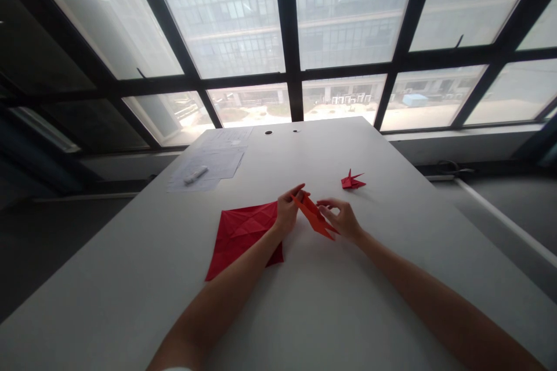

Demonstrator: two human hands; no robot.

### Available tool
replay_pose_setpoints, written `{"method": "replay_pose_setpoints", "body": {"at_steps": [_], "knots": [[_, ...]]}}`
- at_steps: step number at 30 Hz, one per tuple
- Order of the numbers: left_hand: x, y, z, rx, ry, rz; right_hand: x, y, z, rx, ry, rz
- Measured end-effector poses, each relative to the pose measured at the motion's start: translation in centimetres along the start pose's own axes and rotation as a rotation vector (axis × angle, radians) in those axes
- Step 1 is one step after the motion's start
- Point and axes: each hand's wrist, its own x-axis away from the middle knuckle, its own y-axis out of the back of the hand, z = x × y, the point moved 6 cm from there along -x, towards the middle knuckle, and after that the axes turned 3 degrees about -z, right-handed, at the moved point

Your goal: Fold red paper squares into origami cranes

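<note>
Orange folded paper point(314, 215), long, narrow, pointed ends

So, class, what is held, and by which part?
Folded orange paper, by its left end in the left hand; whether the right hand grips is unclear.

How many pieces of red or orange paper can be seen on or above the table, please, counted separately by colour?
Red: 2 (creased sheet, partly behind the left forearm; small folded figure)
Orange: 1 (folded piece, in the left hand)
Total: 3
</note>
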Motion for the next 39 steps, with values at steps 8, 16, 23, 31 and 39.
{"method": "replay_pose_setpoints", "body": {"at_steps": [8, 16, 23, 31, 39], "knots": [[0.4, -0.9, 0.8, 0.103, 0.117, 0.087, 0.2, 0.1, -1.5, -0.047, -0.153, -0.168], [1.2, -2.4, 0.6, -0.287, -0.020, 0.269, 0.2, 1.7, -0.8, 0.114, -0.063, -0.370], [1.5, -2.0, 0.1, -0.246, -0.089, 0.180, 0.0, 0.3, -2.2, -0.130, -0.140, -0.281], [2.0, -2.2, -1.4, -0.571, -0.385, 0.147, 0.0, 0.3, -2.3, -0.097, -0.141, -0.267], [1.5, -1.6, -0.5, -0.536, -0.274, 0.105, 0.2, 0.3, -1.1, 0.090, -0.032, -0.216]]}}
